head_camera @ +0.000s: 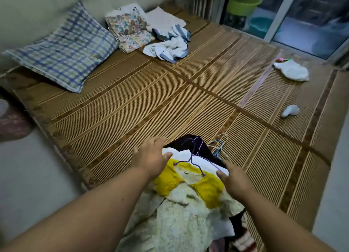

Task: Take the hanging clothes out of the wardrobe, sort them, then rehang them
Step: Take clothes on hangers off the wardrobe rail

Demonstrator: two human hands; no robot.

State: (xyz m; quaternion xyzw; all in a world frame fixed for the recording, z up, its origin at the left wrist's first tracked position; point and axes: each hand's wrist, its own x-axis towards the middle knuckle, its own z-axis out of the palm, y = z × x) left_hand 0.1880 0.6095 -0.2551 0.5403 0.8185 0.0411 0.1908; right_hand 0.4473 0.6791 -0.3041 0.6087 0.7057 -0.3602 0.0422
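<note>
A heap of clothes on hangers lies at the near edge of the bamboo bed mat [151, 104]. On top is a pale floral dress with yellow shoulders [188, 193], under it a white garment [200, 163] and a black one [187, 143]. A purple wire hanger [196, 153] pokes out of the dress neck, with blue and white hangers [220, 147] beside it. My left hand [153, 155] rests with spread fingers on the heap's upper left. My right hand [233, 178] lies with straight fingers on the white garment at the right. Neither hand grips anything.
A checked pillow [64, 49], folded floral cloth [128, 32] and a crumpled blue-white garment [168, 44] lie at the head of the bed. White cloths [291, 70] [289, 111] sit at the right. Green [243, 2] and teal [261, 26] basins stand behind the glass door.
</note>
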